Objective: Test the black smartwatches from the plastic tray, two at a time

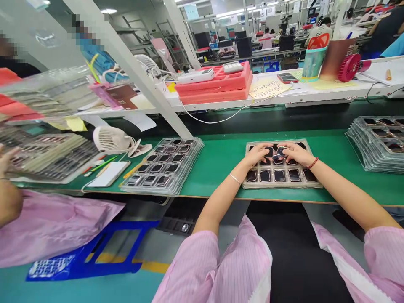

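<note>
Green bench matting (217, 168) is topped by a clear plastic tray (312, 183); one small dark glass screen (279, 152) is pinched gently by the narrowed left hand (259, 154) and right hand (296, 153) above the tray's centre.

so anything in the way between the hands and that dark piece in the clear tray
Nothing visible: the left hand and the right hand are already on the dark piece in the clear plastic tray.
</note>
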Available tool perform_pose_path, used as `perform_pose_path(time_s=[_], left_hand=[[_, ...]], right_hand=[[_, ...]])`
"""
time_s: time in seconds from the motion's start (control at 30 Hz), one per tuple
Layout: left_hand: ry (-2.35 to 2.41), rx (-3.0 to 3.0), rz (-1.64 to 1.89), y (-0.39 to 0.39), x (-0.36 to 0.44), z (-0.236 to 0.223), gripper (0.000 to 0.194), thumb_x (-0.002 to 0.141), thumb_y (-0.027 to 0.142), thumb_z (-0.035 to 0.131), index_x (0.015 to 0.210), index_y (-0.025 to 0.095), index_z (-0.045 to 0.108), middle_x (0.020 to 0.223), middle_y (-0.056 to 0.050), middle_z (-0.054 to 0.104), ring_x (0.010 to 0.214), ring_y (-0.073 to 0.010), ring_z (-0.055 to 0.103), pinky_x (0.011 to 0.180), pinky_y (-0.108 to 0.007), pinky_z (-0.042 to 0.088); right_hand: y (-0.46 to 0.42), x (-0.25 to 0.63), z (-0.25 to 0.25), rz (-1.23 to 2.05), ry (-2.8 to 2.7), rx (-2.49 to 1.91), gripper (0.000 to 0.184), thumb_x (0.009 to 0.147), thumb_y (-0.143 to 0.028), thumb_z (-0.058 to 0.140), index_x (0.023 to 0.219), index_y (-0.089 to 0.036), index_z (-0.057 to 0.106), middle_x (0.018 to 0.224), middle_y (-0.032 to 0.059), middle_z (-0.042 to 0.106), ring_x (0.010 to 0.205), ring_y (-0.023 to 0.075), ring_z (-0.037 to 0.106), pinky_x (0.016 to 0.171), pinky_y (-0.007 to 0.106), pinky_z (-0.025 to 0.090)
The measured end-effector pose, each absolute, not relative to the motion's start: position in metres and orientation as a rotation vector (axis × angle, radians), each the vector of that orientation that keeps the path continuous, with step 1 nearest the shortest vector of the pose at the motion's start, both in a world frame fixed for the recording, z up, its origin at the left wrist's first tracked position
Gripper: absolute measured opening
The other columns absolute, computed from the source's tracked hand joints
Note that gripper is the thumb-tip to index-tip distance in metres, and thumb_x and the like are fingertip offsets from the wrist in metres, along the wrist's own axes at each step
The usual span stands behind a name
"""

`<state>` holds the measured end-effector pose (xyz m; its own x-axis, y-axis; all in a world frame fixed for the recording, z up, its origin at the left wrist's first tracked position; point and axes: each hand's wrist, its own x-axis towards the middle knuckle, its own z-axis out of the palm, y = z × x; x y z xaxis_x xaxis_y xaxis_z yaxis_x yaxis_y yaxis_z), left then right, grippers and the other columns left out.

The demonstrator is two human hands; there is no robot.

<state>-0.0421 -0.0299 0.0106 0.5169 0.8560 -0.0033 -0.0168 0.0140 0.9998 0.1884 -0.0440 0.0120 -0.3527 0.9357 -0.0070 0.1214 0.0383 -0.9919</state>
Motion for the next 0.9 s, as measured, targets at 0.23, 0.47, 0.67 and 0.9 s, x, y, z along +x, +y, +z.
perform_pose_path(time_s=[0.23,0.47,0.67,0.9], left_hand=[[1.229,1.765,0.902,-0.031,-0.082,0.02,0.013,0.076,0.022,0.064,0.086,0.014,0.067,0.078,-0.004,0.066,0.07,-0.0143,0.059,0.065,-0.024,0.047],[1.735,2.324,0.529,-0.057,-0.078,0.037,0.014,0.084,0.024,0.058,0.087,0.016,0.069,0.092,-0.012,0.065,0.094,-0.0264,0.058,0.078,-0.033,0.046],[1.753,2.653,0.262,-0.054,-0.044,0.051,0.026,0.09,0.02,0.045,0.102,0.016,0.068,0.119,-0.013,0.059,0.114,-0.026,0.051,0.084,-0.034,0.049],[1.326,2.793,0.257,-0.045,0.009,0.042,0.03,0.081,0.036,0.063,0.098,0.011,0.067,0.129,-0.019,0.057,0.127,-0.0344,0.045,0.103,-0.048,0.039]], right_hand=[[-0.036,0.145,0.026,0.721,-2.008,-1.26,0.012,0.083,-0.025,0.061,0.081,-0.017,0.069,0.087,0.008,0.071,0.084,0.023,0.064,0.079,0.037,0.05],[-0.03,0.156,0.034,0.161,-2.395,-1.303,0.021,0.087,-0.023,0.055,0.081,-0.017,0.074,0.087,0.0101,0.069,0.087,0.0255,0.059,0.085,0.038,0.043],[-0.034,0.231,0.04,-0.026,-2.531,-1.395,0.02,0.083,-0.034,0.063,0.082,-0.019,0.075,0.115,0.0129,0.066,0.11,0.0356,0.053,0.092,0.047,0.043],[-0.055,0.23,0.026,-0.024,-2.506,-1.429,0.021,0.081,-0.037,0.065,0.083,-0.017,0.07,0.138,0.0167,0.052,0.134,0.0419,0.036,0.106,0.059,0.034]])
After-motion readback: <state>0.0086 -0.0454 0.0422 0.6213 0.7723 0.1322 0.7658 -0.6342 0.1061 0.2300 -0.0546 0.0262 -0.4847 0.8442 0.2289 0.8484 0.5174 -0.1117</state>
